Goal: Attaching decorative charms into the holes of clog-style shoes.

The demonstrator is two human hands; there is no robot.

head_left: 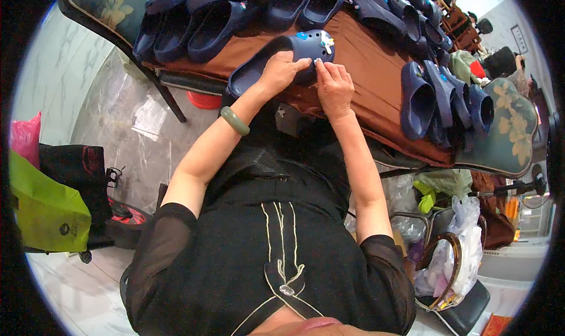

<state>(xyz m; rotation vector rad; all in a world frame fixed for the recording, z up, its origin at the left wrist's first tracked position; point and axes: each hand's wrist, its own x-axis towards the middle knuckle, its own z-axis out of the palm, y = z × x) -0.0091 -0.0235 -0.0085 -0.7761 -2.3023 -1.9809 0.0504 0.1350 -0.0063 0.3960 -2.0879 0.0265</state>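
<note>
A navy blue clog [302,44] with holes in its toe is held over the near edge of the table, its toe pointing right. A blue charm [302,35] and a white charm [326,40] sit on its upper. My left hand [281,72], below a green bangle [235,121], wraps over the clog's near side with the thumb on the toe part. My right hand [335,90] is pinched at the toe's near side, fingertips against the holes. Whatever is between those fingertips is too small or hidden to make out.
More navy clogs [216,31] line the table's far side, and several [418,99] stand at its right end. A brown cloth [376,71] covers the table. Flower-patterned chairs [507,121] flank it. Plastic bags [462,242] lie at lower right; a green bag [50,209] is at left.
</note>
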